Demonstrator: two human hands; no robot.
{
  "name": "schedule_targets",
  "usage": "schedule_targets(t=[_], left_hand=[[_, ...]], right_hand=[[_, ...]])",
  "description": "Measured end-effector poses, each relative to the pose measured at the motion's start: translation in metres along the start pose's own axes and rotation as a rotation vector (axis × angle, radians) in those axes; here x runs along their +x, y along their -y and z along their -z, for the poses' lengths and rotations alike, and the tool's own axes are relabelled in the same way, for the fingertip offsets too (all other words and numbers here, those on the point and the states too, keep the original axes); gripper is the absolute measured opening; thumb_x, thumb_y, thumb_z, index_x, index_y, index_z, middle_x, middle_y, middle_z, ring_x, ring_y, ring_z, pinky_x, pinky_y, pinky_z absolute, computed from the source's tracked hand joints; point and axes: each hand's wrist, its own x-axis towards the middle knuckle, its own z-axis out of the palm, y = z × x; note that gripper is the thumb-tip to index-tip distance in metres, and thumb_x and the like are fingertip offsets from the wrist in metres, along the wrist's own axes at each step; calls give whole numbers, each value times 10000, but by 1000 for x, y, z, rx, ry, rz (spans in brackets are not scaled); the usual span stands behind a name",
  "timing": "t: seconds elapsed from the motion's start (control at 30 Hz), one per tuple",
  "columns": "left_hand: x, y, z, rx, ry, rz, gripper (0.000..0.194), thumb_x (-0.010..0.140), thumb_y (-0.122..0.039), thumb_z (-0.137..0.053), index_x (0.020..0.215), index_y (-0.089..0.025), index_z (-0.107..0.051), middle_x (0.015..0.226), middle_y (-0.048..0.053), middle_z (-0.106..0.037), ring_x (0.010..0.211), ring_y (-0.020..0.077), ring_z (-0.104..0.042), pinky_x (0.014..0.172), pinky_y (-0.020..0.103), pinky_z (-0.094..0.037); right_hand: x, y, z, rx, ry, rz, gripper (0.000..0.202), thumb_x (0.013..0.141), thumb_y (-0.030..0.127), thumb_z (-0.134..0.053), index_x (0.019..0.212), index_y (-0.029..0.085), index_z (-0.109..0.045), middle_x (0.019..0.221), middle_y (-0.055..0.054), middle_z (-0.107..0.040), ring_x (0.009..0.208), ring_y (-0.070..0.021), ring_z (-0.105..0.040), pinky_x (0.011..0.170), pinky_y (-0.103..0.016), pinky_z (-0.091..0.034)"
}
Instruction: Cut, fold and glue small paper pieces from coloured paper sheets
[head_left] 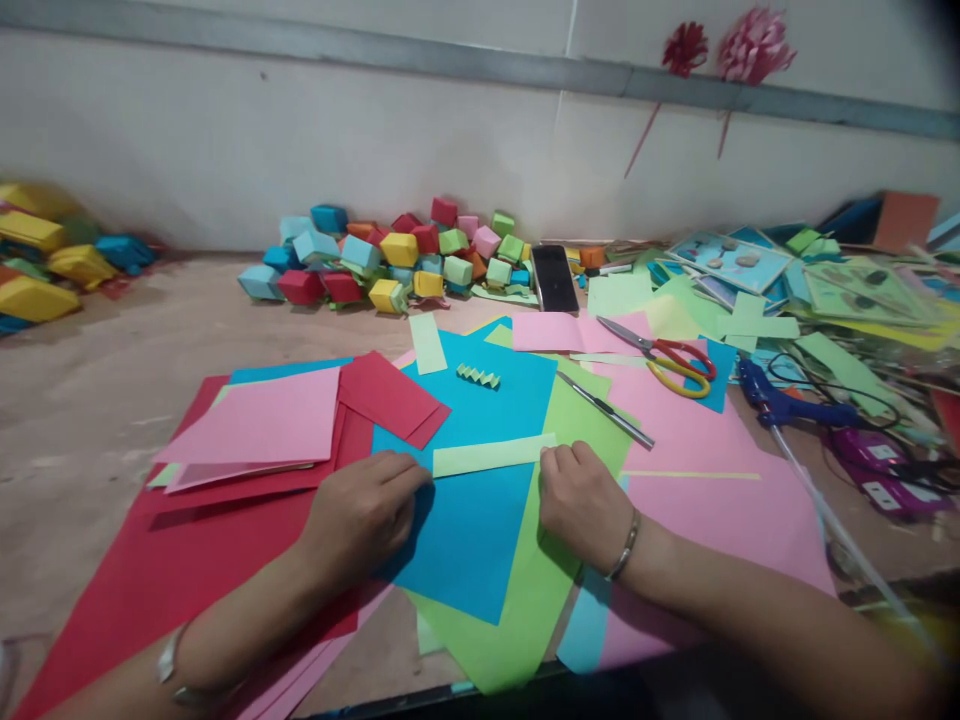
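Note:
A pale green paper strip (487,457) lies stretched crosswise over a blue sheet (465,540). At its left end, the closed fingertips of my left hand (375,505) meet the lower corner; the exact grip is partly hidden. My right hand (581,500) pinches the strip's right end, above a green sheet (555,560). Beyond the strip sits a small zigzag-folded green paper piece (478,377). A short pale green strip (427,344) rests farther back. To the right, a craft knife (606,410) lies slanted on the green paper.
Scissors (660,355) lie on pink paper (697,430). A blue glue gun (787,400) with its cable is at the right. Pink cards (255,420) are stacked on red sheets (225,560) at left. Folded paper blocks (360,255) and a phone (555,279) line the wall.

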Motion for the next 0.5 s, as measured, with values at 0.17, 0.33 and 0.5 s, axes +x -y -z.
schedule_targets(t=[0.17,0.33,0.5], left_hand=[[0,-2,-6,65,-60,-88,397,917,-62,-395,1094,-209,-719,829,70,-645,682,165,-540,603,277,-435],[-2,1,-13,16,61,-87,375,922,-88,-428,1096,-210,-737,772,61,-600,647,159,-492,582,285,-395],[-2,2,-13,-18,35,-126,352,955,-110,-417,1103,-177,-729,773,69,-605,659,172,-487,588,306,-380]], right_hand=[[-1,3,0,-34,23,11,234,808,-21,-499,643,111,-600,622,-69,-503,590,-168,-344,586,-346,-129],[-3,2,0,-54,36,18,225,852,3,-487,710,91,-637,660,-77,-527,612,-175,-364,592,-343,-168],[-2,-7,7,-59,57,-84,200,943,58,-462,860,103,-639,718,-56,-537,664,-177,-390,621,-342,-215]])
